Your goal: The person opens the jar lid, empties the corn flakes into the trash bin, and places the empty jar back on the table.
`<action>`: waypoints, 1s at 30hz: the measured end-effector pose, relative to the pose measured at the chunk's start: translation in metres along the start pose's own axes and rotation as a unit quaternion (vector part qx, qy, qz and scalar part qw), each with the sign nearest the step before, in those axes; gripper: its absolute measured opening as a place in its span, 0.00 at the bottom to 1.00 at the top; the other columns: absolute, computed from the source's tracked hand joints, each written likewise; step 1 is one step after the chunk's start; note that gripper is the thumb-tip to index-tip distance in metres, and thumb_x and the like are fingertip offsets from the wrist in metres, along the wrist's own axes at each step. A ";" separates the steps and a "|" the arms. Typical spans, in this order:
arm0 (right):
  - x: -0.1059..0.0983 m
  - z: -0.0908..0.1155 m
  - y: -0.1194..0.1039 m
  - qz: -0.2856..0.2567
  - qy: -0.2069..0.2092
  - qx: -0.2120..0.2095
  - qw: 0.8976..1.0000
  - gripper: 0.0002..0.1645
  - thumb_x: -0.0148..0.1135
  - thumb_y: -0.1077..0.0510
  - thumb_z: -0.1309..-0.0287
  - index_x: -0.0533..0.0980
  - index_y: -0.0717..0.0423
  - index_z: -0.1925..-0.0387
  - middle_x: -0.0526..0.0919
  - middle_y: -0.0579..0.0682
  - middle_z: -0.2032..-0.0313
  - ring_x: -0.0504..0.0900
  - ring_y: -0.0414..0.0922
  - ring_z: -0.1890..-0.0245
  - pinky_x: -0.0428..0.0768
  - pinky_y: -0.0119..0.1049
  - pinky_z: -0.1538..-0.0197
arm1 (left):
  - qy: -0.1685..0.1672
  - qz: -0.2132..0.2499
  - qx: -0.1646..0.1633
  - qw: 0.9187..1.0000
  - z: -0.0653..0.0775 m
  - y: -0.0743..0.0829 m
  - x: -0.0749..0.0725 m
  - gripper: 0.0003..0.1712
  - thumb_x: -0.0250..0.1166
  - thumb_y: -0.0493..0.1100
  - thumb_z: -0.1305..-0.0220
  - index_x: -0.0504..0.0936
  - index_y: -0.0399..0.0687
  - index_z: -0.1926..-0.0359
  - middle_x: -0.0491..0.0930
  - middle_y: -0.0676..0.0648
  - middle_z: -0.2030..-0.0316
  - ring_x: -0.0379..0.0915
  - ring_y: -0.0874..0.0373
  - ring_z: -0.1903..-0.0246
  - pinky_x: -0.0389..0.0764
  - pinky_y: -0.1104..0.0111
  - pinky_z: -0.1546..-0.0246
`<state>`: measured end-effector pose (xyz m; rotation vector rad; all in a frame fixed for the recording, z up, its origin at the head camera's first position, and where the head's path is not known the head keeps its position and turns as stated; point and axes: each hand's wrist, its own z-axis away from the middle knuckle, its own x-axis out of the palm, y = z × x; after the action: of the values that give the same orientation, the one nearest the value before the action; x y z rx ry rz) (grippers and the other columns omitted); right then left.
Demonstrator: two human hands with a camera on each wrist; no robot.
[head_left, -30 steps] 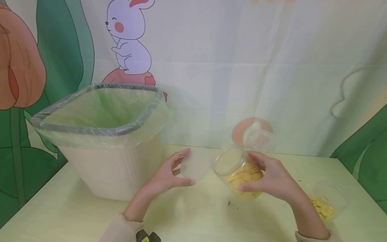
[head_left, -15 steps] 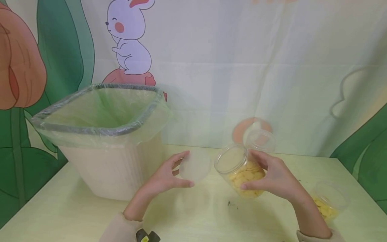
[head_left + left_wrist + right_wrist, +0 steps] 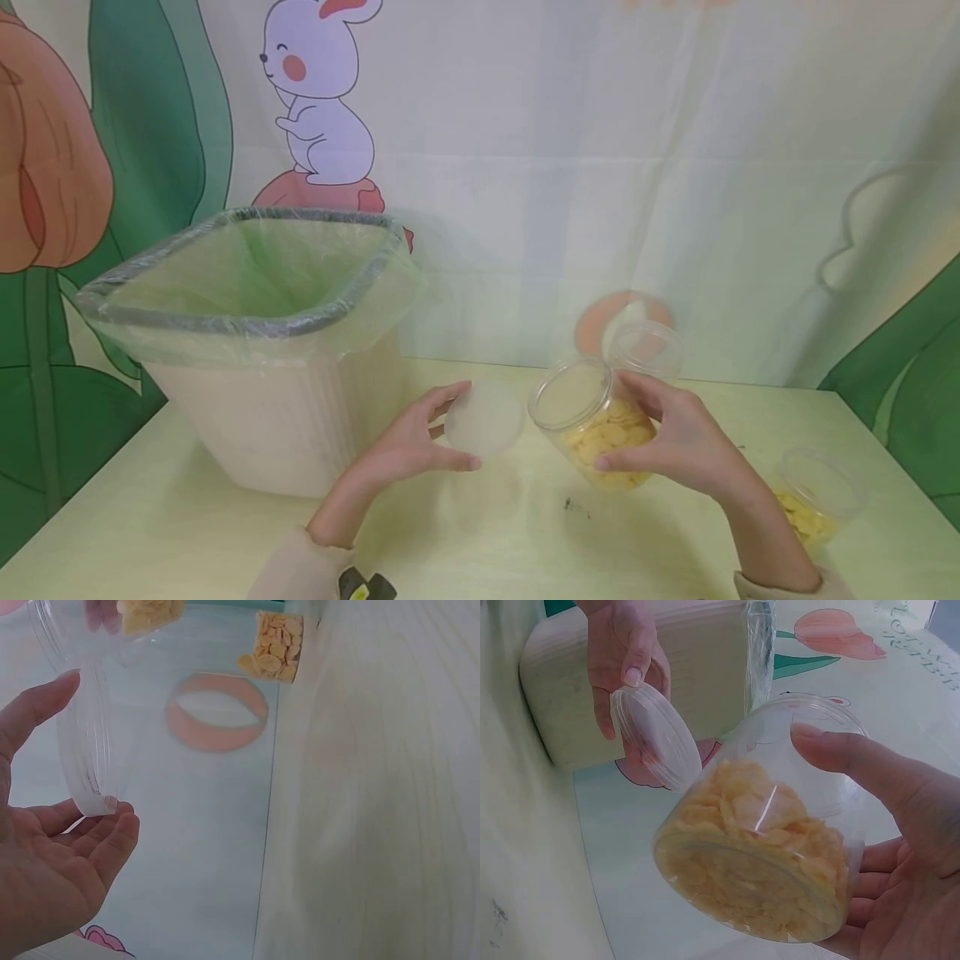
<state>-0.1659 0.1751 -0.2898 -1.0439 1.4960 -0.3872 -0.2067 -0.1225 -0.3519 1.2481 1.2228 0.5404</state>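
My left hand (image 3: 408, 442) pinches a round translucent lid (image 3: 486, 419) by its edge, thumb on one side and fingers on the other. My right hand (image 3: 678, 433) grips a clear plastic jar (image 3: 757, 832) partly filled with yellow flakes (image 3: 611, 437). The jar is tilted, its open mouth turned up and to the left, toward the lid. A small space separates lid and jar in the head view. In the right wrist view the lid overlaps the jar's edge, and contact cannot be told there.
A bin (image 3: 277, 417) with a green liner bag stands at the left. A clear jar (image 3: 821, 500) with yellow flakes is at the right, partly behind my forearm. Another clear round rim (image 3: 647, 350) shows behind the held jar. Dark specks (image 3: 576, 507) mark the table (image 3: 480, 550).
The left hand has lowered the lid slightly. The right hand and its jar have shifted only a little, staying tilted to the left.
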 end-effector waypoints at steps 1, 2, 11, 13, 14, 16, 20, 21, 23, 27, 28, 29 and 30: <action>0.000 0.000 0.000 0.000 0.001 -0.001 1.000 0.56 0.77 0.54 0.67 0.58 0.72 0.39 0.63 0.68 0.40 0.64 0.65 0.42 0.66 0.55 0.44 | -0.001 -0.002 0.001 1.000 0.000 -0.001 0.000 0.50 0.75 0.38 0.59 0.59 0.37 0.35 0.58 0.38 0.36 0.53 0.38 0.37 0.64 0.51 0.43; 0.001 0.000 0.000 0.000 0.001 0.000 1.000 0.56 0.77 0.54 0.67 0.58 0.72 0.39 0.63 0.68 0.40 0.64 0.65 0.42 0.66 0.55 0.44 | -0.002 -0.003 0.001 1.000 0.000 -0.001 0.000 0.50 0.75 0.38 0.59 0.59 0.37 0.35 0.58 0.37 0.36 0.53 0.38 0.37 0.64 0.51 0.43; 0.002 0.000 -0.002 0.005 0.000 0.005 1.000 0.55 0.77 0.53 0.68 0.60 0.71 0.39 0.64 0.68 0.40 0.65 0.66 0.43 0.67 0.55 0.45 | -0.008 -0.012 -0.002 1.000 -0.001 -0.006 0.001 0.49 0.75 0.38 0.60 0.60 0.36 0.36 0.59 0.37 0.37 0.54 0.38 0.38 0.64 0.51 0.43; 0.002 0.000 -0.002 0.004 0.000 0.005 1.000 0.55 0.77 0.53 0.68 0.60 0.70 0.39 0.64 0.67 0.40 0.65 0.66 0.43 0.67 0.55 0.45 | -0.009 -0.015 -0.004 1.000 -0.001 -0.008 0.001 0.49 0.75 0.38 0.60 0.60 0.36 0.36 0.59 0.37 0.37 0.55 0.38 0.38 0.64 0.52 0.43; 0.002 0.000 -0.002 0.003 0.000 0.005 1.000 0.55 0.77 0.53 0.68 0.60 0.70 0.39 0.64 0.67 0.40 0.65 0.66 0.43 0.67 0.55 0.45 | -0.010 -0.016 -0.004 1.000 -0.001 -0.009 0.002 0.49 0.75 0.38 0.60 0.60 0.36 0.36 0.59 0.37 0.37 0.55 0.37 0.39 0.64 0.51 0.43; 0.003 0.000 -0.002 0.002 0.001 0.005 1.000 0.55 0.77 0.53 0.68 0.60 0.70 0.39 0.64 0.67 0.40 0.65 0.66 0.43 0.67 0.55 0.45 | -0.012 -0.019 -0.004 1.000 -0.001 -0.010 0.002 0.49 0.75 0.39 0.60 0.60 0.36 0.36 0.60 0.37 0.38 0.55 0.37 0.39 0.64 0.51 0.43; 0.003 0.000 -0.002 0.004 0.002 0.002 1.000 0.55 0.77 0.53 0.68 0.60 0.71 0.39 0.65 0.68 0.41 0.65 0.66 0.43 0.67 0.55 0.45 | -0.016 -0.025 0.000 1.000 -0.001 -0.013 0.002 0.49 0.75 0.39 0.59 0.60 0.36 0.36 0.59 0.36 0.37 0.55 0.37 0.39 0.64 0.51 0.43; 0.003 0.000 -0.002 0.004 0.003 0.002 1.000 0.55 0.77 0.53 0.68 0.60 0.71 0.39 0.65 0.68 0.41 0.66 0.65 0.43 0.67 0.55 0.45 | -0.016 -0.026 -0.001 1.000 -0.001 -0.013 0.002 0.49 0.75 0.39 0.60 0.60 0.36 0.36 0.59 0.36 0.37 0.55 0.38 0.39 0.64 0.52 0.43; 0.004 0.000 -0.002 0.006 0.003 0.001 1.000 0.55 0.78 0.53 0.69 0.60 0.71 0.39 0.65 0.68 0.41 0.66 0.65 0.43 0.68 0.55 0.45 | -0.015 -0.028 -0.002 1.000 -0.001 -0.014 0.002 0.49 0.75 0.39 0.60 0.60 0.35 0.36 0.60 0.36 0.38 0.55 0.38 0.39 0.65 0.52 0.43; 0.004 0.000 -0.002 0.004 0.002 0.001 1.000 0.55 0.78 0.53 0.69 0.60 0.70 0.39 0.65 0.67 0.41 0.65 0.65 0.43 0.68 0.55 0.46 | -0.010 -0.031 -0.011 0.999 -0.002 -0.016 0.002 0.50 0.76 0.38 0.61 0.61 0.35 0.37 0.61 0.37 0.38 0.57 0.39 0.39 0.65 0.53 0.43; 0.004 0.000 -0.002 0.003 0.001 0.001 1.000 0.55 0.77 0.53 0.69 0.60 0.70 0.39 0.65 0.67 0.40 0.65 0.65 0.43 0.68 0.55 0.46 | -0.009 -0.033 -0.013 0.999 -0.002 -0.017 0.002 0.50 0.76 0.38 0.61 0.61 0.35 0.37 0.61 0.37 0.38 0.57 0.39 0.39 0.66 0.53 0.43; 0.004 0.000 -0.002 0.001 0.001 0.000 1.000 0.55 0.77 0.53 0.69 0.60 0.70 0.39 0.65 0.67 0.40 0.65 0.65 0.43 0.68 0.55 0.46 | -0.008 -0.036 -0.015 0.999 -0.002 -0.017 0.002 0.50 0.76 0.38 0.61 0.61 0.35 0.37 0.61 0.37 0.38 0.57 0.39 0.39 0.66 0.53 0.44; 0.004 0.000 -0.002 0.001 0.001 -0.001 1.000 0.55 0.77 0.53 0.68 0.60 0.70 0.39 0.65 0.67 0.40 0.65 0.65 0.43 0.68 0.55 0.45 | -0.007 -0.038 -0.016 0.999 -0.002 -0.017 0.002 0.50 0.76 0.38 0.62 0.61 0.34 0.37 0.61 0.36 0.38 0.57 0.39 0.40 0.66 0.53 0.44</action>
<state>-0.1650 0.1711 -0.2909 -1.0434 1.4983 -0.3859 -0.2124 -0.1252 -0.3683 1.1717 1.2403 0.4930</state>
